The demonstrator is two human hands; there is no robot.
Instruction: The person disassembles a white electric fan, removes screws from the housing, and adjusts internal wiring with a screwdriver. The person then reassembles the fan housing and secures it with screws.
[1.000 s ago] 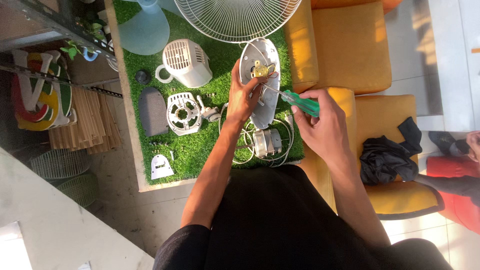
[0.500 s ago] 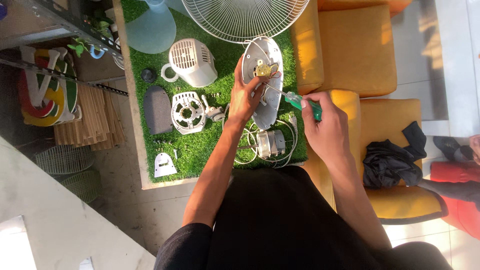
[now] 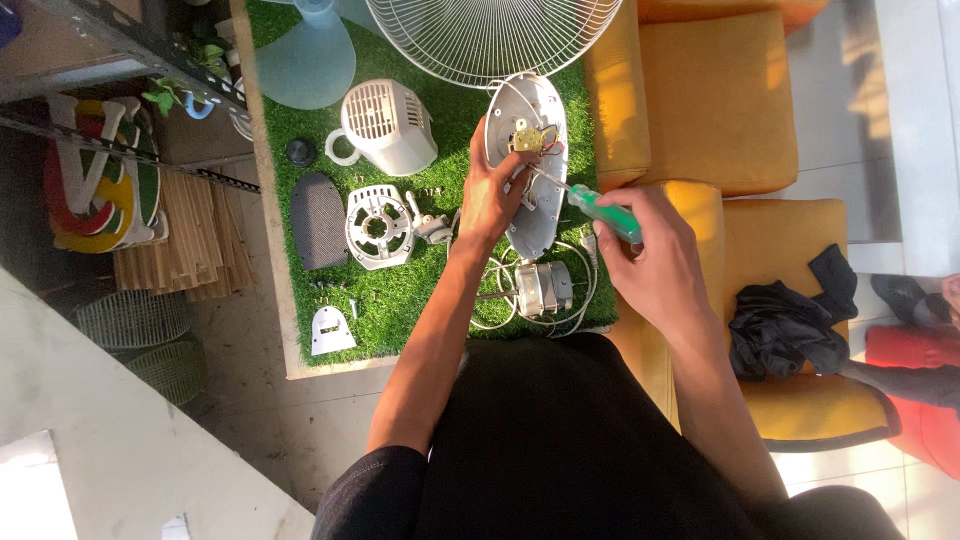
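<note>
We work a screwdriver into an opened fan housing.

Our right hand [image 3: 655, 265] clenches the green-handled screwdriver [image 3: 600, 212], tip inside the white oval housing [image 3: 530, 165] that our left hand [image 3: 492, 195] grasps; beside it lie a metal motor [image 3: 543, 288] and ribbed plastic covers [image 3: 377, 225] on the grass-matted worktop [image 3: 400, 300].

Hands [image 3: 495, 195] and screwdriver [image 3: 603, 213] at fan housing [image 3: 530, 160]

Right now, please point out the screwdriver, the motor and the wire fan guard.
screwdriver [image 3: 608, 214], head view, on its green handle.
motor [image 3: 543, 289], head view, on its metal body.
fan guard [image 3: 490, 35], head view, on its wire ribs.
</note>
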